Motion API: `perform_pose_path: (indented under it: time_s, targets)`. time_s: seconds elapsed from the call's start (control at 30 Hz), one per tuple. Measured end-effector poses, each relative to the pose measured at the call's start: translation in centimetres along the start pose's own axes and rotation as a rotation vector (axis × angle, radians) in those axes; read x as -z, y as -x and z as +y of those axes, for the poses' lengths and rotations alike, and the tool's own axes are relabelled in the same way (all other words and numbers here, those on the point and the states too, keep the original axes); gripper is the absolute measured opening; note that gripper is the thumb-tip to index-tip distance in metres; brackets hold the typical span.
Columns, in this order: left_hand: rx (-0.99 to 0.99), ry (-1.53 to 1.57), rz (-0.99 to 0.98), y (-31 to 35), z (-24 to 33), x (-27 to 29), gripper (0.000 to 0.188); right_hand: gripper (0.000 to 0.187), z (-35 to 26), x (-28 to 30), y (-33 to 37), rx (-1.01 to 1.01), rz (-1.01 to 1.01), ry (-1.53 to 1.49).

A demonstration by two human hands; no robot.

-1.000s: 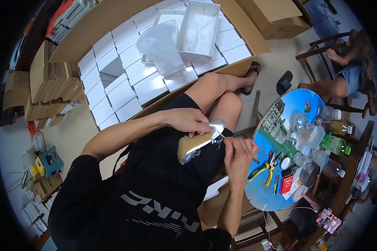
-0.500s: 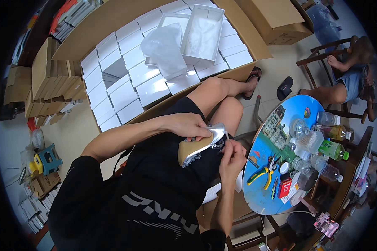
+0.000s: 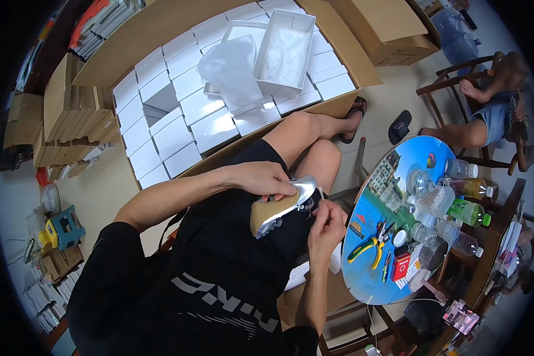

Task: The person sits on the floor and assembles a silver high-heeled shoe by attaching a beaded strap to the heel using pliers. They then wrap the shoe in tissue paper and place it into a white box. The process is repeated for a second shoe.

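My left hand [image 3: 270, 181] is closed around a shoe [image 3: 272, 212] with a tan sole and silver edging, held over my lap. Its sole is turned up, and dark, shiny trim shows along its lower side. My right hand [image 3: 327, 224] pinches a thin white stick [image 3: 321, 193], which looks like a cotton swab. The stick's upper end is close beside the shoe's silver end; whether they touch, I cannot tell.
Ahead, a large carton [image 3: 362, 77] holds rows of white boxes [image 3: 216, 127]; an opened box [image 3: 286, 50] and a plastic bag [image 3: 234, 71] lie on top. Right, a blue round table [image 3: 362, 285] bears bottles and pliers [image 3: 371, 248]. Another person [image 3: 486, 127] sits beyond.
The whole view has shifted slightly. My left hand keeps its hold on the shoe, and the stick in my right hand is a little farther from the shoe's silver end.
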State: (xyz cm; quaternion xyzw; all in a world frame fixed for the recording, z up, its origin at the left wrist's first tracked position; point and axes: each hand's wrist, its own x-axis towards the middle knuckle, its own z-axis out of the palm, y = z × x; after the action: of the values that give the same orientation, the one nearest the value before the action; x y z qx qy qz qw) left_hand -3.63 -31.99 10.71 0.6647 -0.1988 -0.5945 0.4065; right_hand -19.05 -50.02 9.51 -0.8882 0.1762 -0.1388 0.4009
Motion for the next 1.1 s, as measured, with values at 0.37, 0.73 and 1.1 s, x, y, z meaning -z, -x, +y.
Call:
perform_pose_path:
  time_s: [0.37, 0.73, 1.1]
  targets:
    - [0.005, 0.029, -0.002, 0.1, 0.0, 0.1, 0.049, 0.008, 0.6, -0.3, 0.5, 0.023, 0.045, -0.013]
    - [-0.012, 0.398, -0.148, 1.5, -0.4, -0.4, 0.043, 0.014, -0.5, 2.3, 1.1, -0.223, 0.246, -0.283]
    - [-0.464, -0.115, 0.404, 3.2, 4.4, -5.9, 0.028, 0.022, 7.5, 16.5, 3.0, -0.581, 0.502, -0.353]
